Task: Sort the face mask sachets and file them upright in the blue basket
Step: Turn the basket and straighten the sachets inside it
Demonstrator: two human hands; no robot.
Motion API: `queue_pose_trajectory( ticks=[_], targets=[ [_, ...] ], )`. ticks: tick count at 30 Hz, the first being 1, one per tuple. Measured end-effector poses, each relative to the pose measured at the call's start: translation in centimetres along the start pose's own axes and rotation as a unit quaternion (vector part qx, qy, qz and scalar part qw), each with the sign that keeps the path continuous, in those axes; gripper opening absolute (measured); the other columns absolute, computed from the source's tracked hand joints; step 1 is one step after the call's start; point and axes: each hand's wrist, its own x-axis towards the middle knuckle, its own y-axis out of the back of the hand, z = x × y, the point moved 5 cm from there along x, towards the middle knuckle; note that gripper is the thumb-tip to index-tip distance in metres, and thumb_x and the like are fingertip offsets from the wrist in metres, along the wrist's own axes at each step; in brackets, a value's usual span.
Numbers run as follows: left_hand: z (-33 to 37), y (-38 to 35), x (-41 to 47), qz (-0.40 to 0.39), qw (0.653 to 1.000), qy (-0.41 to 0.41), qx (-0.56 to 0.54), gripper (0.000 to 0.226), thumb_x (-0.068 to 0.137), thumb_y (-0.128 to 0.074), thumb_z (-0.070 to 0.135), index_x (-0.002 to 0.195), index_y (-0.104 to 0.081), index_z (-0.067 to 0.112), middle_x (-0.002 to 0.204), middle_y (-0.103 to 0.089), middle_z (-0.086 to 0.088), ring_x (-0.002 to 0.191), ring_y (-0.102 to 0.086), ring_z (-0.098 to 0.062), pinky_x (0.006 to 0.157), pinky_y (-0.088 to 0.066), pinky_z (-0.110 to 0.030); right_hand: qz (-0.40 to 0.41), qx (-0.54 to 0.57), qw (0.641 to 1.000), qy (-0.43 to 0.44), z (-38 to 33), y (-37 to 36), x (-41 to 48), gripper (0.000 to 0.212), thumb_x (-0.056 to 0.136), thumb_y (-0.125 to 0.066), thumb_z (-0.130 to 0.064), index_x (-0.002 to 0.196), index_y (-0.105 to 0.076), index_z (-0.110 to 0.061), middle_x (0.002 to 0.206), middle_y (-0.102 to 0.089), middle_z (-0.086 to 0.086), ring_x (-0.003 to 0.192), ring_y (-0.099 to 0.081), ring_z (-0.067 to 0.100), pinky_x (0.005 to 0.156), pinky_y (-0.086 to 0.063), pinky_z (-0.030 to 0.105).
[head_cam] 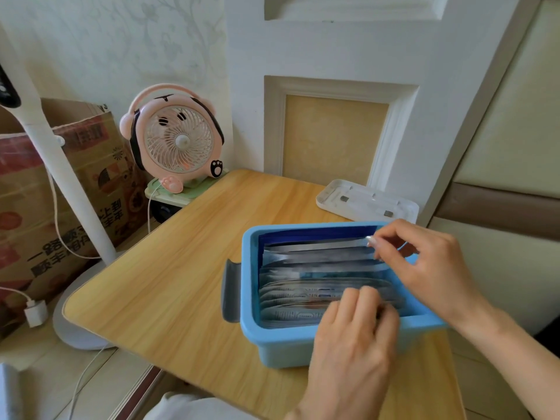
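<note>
Blue plastic basket (251,298), one only and rectangular, stands on the near right part of the pale wooden table top (169,268); inside it the blue-and-silver foil face mask sachets (303,286) stand on edge in a row from front to back, about nine top edges countable, the nearest ones blurred; their print is too smeared to read. Two hands are at the basket; the right hand (430,268) reaches in from the right, thumb and forefinger closed in a pinch on the top right corner of one silver-topped sachet (318,246) near the back of the row, the other fingers loosely curled; the left hand (354,344) lies over the front of the basket with its fingers bent down onto the nearest sachets, fingertips hidden, so whether it grips or merely presses I cannot tell. One dark grey curved plastic piece (230,292) sits on the table just beside the basket's left wall; one flat white plastic tray (366,201), with two small dark metal pieces on it, lies at the table's far edge. Off the table to the left: one pink round desk fan (178,140) with a black paw-print badge; one brown cardboard box (60,189) printed with Chinese characters, seen upside down; one white pole (60,165); one white charger plug (35,312) on a white cable.
</note>
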Motion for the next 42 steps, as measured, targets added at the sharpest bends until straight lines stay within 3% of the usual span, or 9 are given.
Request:
queue_pose_trajectory(
  ticks=[11, 15, 18, 21, 24, 29, 34, 38, 42],
  targets=[
    [-1.0, 0.5, 1.3, -0.115, 0.985, 0.024, -0.126, 0.018, 0.075, -0.050, 0.039, 0.080, -0.062, 0.026, 0.079, -0.054, 0.011, 0.074, -0.052, -0.009, 0.065, -0.037, -0.024, -0.057, 0.148, 0.962, -0.223, 2.9, -1.2, 0.4, 0.016, 0.088, -0.064, -0.016, 0.072, -0.066, -0.015, 0.068, -0.068, 0.003, 0.063, -0.064, 0.012, 0.059, -0.053, 0.023],
    [-6.8, 3.5, 5.4, -0.097, 0.982, 0.092, -0.131, 0.039, 0.085, -0.046, 0.055, 0.106, -0.061, 0.026, 0.105, -0.058, 0.011, 0.101, -0.052, -0.008, 0.080, -0.038, -0.019, 0.022, -0.043, 0.978, -0.204, 3.8, 0.2, 0.4, 0.005, 0.086, -0.063, -0.019, 0.085, -0.062, -0.023, 0.094, -0.063, -0.007, 0.095, -0.054, 0.013, 0.082, -0.040, 0.025],
    [-13.7, 1.8, 7.9, -0.271, 0.948, 0.169, 0.000, 0.046, 0.089, -0.049, 0.048, 0.127, -0.049, 0.022, 0.130, -0.050, 0.000, 0.119, -0.044, -0.017, 0.096, -0.037, -0.030, -0.063, -0.126, 0.957, -0.254, 4.6, -0.7, 0.0, 0.034, 0.091, -0.057, -0.020, 0.124, -0.049, -0.019, 0.129, -0.050, 0.002, 0.119, -0.045, 0.022, 0.096, -0.037, 0.032],
    [-16.3, -0.8, 7.7, -0.379, 0.911, 0.162, 0.012, 0.035, 0.095, -0.040, 0.044, 0.116, -0.055, 0.021, 0.114, -0.061, -0.005, 0.094, -0.052, -0.017, 0.080, -0.042, -0.031, -0.144, -0.143, 0.940, -0.274, 5.4, -1.7, 0.1, 0.043, 0.094, -0.045, -0.006, 0.136, -0.038, -0.017, 0.136, -0.046, 0.007, 0.118, -0.048, 0.024, 0.094, -0.040, 0.033],
    [-16.9, -0.7, 7.5, -0.372, 0.917, 0.139, 0.044, 0.035, 0.095, -0.039, 0.045, 0.104, -0.061, 0.019, 0.096, -0.063, -0.004, 0.086, -0.055, -0.020, 0.072, -0.044, -0.032, -0.154, -0.095, 0.946, -0.268, 6.5, -2.1, 1.4, 0.048, 0.092, -0.040, 0.005, 0.133, -0.044, -0.020, 0.136, -0.049, 0.006, 0.119, -0.049, 0.024, 0.095, -0.041, 0.031],
    [-16.7, -0.2, 6.9, -0.516, 0.837, 0.157, 0.097, 0.064, 0.089, -0.029, 0.064, 0.089, -0.062, 0.010, 0.088, -0.063, -0.004, 0.080, -0.059, -0.021, 0.079, -0.047, -0.032, -0.228, -0.014, 0.956, -0.183, 6.8, -4.3, 4.1, 0.044, 0.093, -0.044, 0.002, 0.126, -0.055, -0.023, 0.137, -0.051, -0.002, 0.125, -0.047, 0.011, 0.097, -0.034, 0.017],
    [-14.3, -1.6, 7.3, -0.376, 0.914, 0.153, 0.001, 0.058, 0.098, -0.026, 0.049, 0.092, -0.063, 0.004, 0.085, -0.064, -0.009, 0.076, -0.057, -0.022, 0.065, -0.041, -0.028, -0.180, 0.243, 0.903, -0.304, 11.1, -5.2, 6.4, 0.033, 0.095, -0.052, -0.030, 0.124, -0.058, -0.015, 0.125, -0.062, 0.001, 0.117, -0.058, 0.015, 0.097, -0.046, 0.030],
    [-14.6, -2.0, 6.6, -0.329, 0.934, 0.134, -0.024, 0.053, 0.100, -0.026, 0.042, 0.086, -0.059, 0.004, 0.074, -0.058, -0.008, 0.075, -0.055, -0.025, 0.067, -0.037, -0.027, -0.235, -0.125, 0.892, -0.366, 21.1, -6.7, 3.1, 0.041, 0.097, -0.042, -0.029, 0.134, -0.043, -0.014, 0.140, -0.045, 0.011, 0.127, -0.043, 0.030, 0.105, -0.036, 0.039],
    [-15.1, -2.4, 6.6, -0.318, 0.939, 0.122, -0.051, 0.052, 0.099, -0.029, 0.043, 0.075, -0.054, 0.004, 0.063, -0.050, -0.005, 0.063, -0.048, -0.020, 0.061, -0.037, -0.025, -0.174, -0.249, 0.898, -0.320, 23.5, -7.4, 0.9, 0.024, 0.090, -0.048, -0.029, 0.113, -0.054, -0.022, 0.116, -0.054, 0.006, 0.115, -0.047, 0.029, 0.095, -0.034, 0.039]
  ],
)
